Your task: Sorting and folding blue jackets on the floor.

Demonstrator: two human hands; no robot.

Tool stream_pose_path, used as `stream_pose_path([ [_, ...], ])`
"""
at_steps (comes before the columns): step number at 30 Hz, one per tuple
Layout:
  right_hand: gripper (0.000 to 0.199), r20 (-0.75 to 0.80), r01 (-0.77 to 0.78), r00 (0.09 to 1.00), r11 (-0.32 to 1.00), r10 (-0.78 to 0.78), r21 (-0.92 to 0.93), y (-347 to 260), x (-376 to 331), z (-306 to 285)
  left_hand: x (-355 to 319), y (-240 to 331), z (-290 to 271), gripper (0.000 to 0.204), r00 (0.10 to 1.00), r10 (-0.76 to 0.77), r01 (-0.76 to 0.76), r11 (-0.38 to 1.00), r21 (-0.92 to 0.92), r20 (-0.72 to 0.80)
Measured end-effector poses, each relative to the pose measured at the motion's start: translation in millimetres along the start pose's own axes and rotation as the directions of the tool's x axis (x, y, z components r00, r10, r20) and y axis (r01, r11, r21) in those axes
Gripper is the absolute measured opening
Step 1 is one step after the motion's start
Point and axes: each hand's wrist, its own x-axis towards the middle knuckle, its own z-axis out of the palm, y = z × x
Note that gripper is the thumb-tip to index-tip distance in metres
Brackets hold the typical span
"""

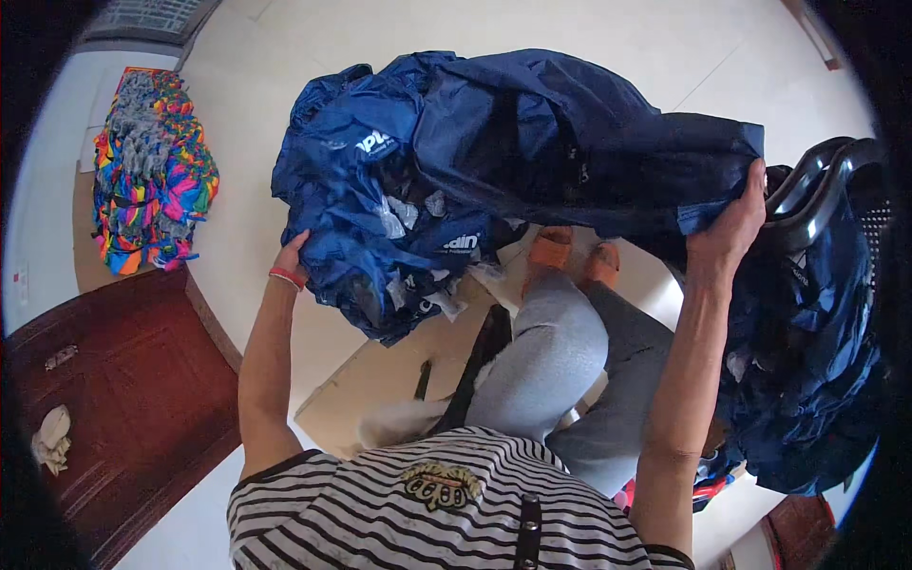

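A large bundle of thin, shiny navy blue cloth (351, 190) with white print hangs in front of me, its folds crumpled. Bits of whitish, see-through material show among its lower folds. At its left edge my left hand (292, 258), with a red band at the wrist, is closed on the cloth. A smoother, darker length of navy cloth (570, 133) stretches from the bundle to the right. Its far right end is gripped in my right hand (730, 218), thumb up along the edge. Whether both lengths are one piece, I cannot tell.
More navy cloth (798, 351) hangs at the right, beside glossy black curved bars (807, 195). A rainbow-and-grey heap (152, 171) lies at the far left, above a dark red door-like panel (142, 361). My feet in orange slippers (549, 249) are below the bundle.
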Motion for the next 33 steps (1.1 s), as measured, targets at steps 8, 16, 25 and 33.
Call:
stream_pose_path([
  [8, 0.034, 0.047, -0.05, 0.998, 0.998, 0.049, 0.023, 9.8, -0.7, 10.8, -4.0, 96.5, -70.9, 0.04, 0.929, 0.203, -0.148, 0.97, 0.192, -0.31],
  [16, 0.038, -0.043, -0.038, 0.998, 0.993, 0.034, -0.107, 15.6, -7.7, 20.2, 66.0, 175.9, 49.3, 0.032, 0.987, 0.154, -0.148, 0.98, 0.133, -0.04],
  [25, 0.039, 0.0, -0.047, 0.999, 0.995, 0.047, -0.083, 26.6, -4.7, 37.0, 105.1, 81.9, 182.5, 0.106, 0.56, 0.749, -0.021, 0.44, 0.898, -0.354],
  [33, 0.036, 0.082, -0.141, 0.986, 0.989, 0.144, -0.042, 31.1, -9.8, 39.7, 170.5, 4.3, 114.2, 0.137, 0.791, 0.184, 0.204, 0.819, 0.536, -0.583],
])
